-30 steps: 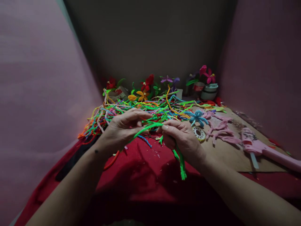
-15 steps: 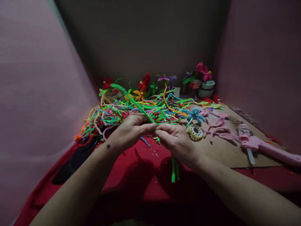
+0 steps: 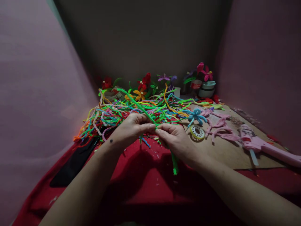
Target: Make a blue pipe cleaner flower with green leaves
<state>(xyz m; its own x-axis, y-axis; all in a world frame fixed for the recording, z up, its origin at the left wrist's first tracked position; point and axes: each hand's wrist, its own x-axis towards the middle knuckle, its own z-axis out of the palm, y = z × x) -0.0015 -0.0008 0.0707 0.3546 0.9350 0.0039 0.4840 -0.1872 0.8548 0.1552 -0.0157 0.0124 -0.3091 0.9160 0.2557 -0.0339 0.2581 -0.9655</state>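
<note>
As fingers (image 3: pixel 166 127) pinch green pipe cleaners (image 3: pixel 139 106), a red label (image 3: pixel 196 83) looks blurred.

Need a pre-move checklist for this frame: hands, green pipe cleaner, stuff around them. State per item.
1. Left hand gripping the green pipe cleaner: ok, pinched between thumb and fingers.
2. Right hand gripping: ok, pinching close beside the left.
3. Green ends below the right hand off the red cloth: cannot tell.
4. Space beyond the hands clear: not ok, multicoloured pile there.
5. Pink tool apart from the right arm: ok, lying on the board.
</note>
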